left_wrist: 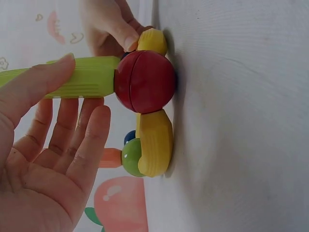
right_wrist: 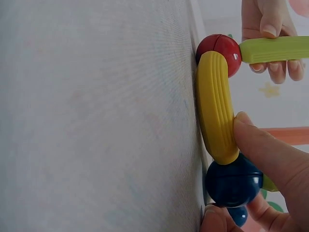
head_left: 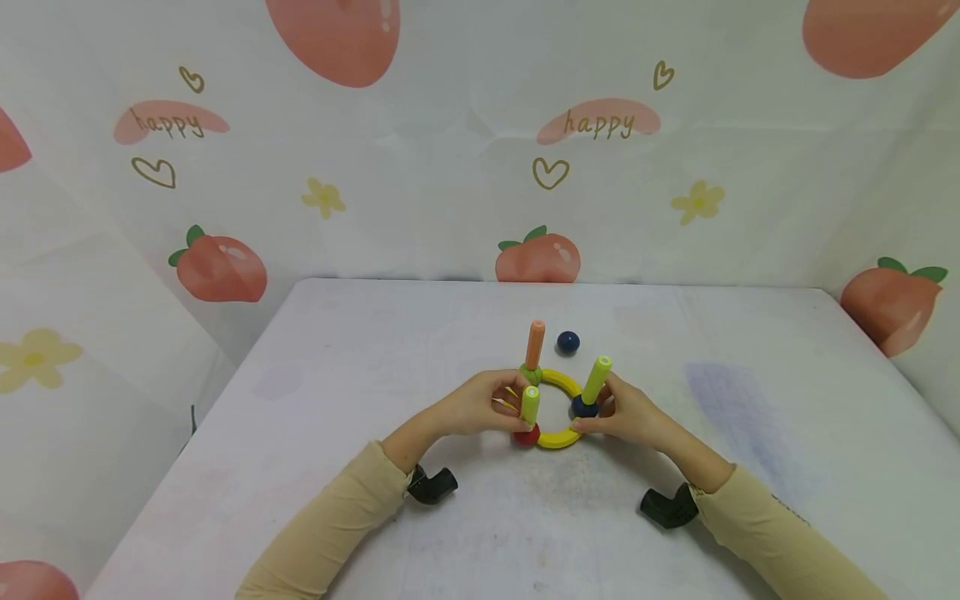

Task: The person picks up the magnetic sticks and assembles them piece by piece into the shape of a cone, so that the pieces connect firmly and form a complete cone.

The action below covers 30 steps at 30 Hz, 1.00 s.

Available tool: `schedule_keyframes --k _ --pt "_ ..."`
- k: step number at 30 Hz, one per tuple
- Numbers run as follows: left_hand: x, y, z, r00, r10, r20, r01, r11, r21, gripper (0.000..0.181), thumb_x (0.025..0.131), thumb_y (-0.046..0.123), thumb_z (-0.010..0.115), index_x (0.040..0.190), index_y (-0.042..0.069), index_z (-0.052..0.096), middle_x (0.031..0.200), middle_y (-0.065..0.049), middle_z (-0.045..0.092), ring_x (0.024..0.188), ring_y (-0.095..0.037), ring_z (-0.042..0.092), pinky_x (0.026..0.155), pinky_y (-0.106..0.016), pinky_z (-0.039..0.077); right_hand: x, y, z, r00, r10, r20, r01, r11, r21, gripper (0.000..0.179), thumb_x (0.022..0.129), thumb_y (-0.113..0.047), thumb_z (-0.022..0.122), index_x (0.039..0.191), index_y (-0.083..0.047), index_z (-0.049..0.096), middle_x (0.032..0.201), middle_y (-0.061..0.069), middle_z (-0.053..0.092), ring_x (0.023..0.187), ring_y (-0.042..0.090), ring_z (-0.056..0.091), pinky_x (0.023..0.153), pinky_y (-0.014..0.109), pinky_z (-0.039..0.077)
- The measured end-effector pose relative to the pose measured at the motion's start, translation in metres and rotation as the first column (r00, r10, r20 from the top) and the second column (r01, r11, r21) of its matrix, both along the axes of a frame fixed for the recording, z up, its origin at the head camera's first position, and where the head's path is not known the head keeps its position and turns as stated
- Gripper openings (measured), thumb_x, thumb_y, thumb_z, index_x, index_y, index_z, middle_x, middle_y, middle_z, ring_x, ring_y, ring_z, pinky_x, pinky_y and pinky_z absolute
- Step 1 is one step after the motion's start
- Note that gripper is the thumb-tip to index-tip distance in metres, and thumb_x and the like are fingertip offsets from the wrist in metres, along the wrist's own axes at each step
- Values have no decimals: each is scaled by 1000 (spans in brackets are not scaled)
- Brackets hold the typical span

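Note:
A ring of curved yellow rods point(head_left: 556, 439) lies on the table, joined by a red ball point(left_wrist: 146, 81), a green ball point(left_wrist: 131, 157) and a dark blue ball point(right_wrist: 234, 181). Rods stand upright on these balls: a lime green rod point(left_wrist: 87, 77) on the red, an orange rod point(head_left: 535, 345) on the green, another lime green rod point(head_left: 596, 380) on the blue. My left hand point(head_left: 480, 403) pinches the red ball's rod between thumb and fingers. Around the blue ball curl the fingers of my right hand point(head_left: 630, 414), its thumb point(right_wrist: 263, 150) against a curved yellow rod.
A loose dark blue ball point(head_left: 567, 342) lies behind the ring on the white table point(head_left: 375, 333). Black wrist devices point(head_left: 432, 485) sit at both sleeve cuffs. A printed cloth point(head_left: 420, 167) hangs behind the table.

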State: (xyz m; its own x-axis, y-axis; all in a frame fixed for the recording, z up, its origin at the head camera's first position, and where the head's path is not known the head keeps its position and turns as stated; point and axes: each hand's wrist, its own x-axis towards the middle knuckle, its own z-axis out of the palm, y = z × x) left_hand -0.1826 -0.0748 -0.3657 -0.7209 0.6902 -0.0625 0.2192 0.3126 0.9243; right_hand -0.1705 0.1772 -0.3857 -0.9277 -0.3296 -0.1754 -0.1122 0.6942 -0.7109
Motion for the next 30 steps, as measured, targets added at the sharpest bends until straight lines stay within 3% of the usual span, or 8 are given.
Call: schedule_keyframes --k 8,19,30 --pt "1 -1 0 999 -15 -39 13 999 -52 29 78 1 71 103 -1 54 100 -17 61 87 -9 59 79 -22 54 -1 1 -1 1000 4 -7 -4 1000 0 56 74 -38 77 107 -4 46 95 15 60 77 19 56 65 26 46" --pt "-1 1 -5 998 -14 -56 6 990 -142 29 74 4 76 95 1 57 96 -13 62 77 -3 56 68 -14 50 -1 0 0 1000 17 -8 -17 1000 -2 56 75 -37 77 107 -3 45 94 16 59 76 18 56 64 26 45" --pt "-3 -2 -9 996 0 -88 -16 983 -184 30 74 5 76 100 3 61 99 -12 65 77 -5 56 69 -14 49 -1 2 -1 999 37 4 -37 999 -13 55 76 -38 75 108 -4 45 95 15 59 78 18 57 66 27 48"
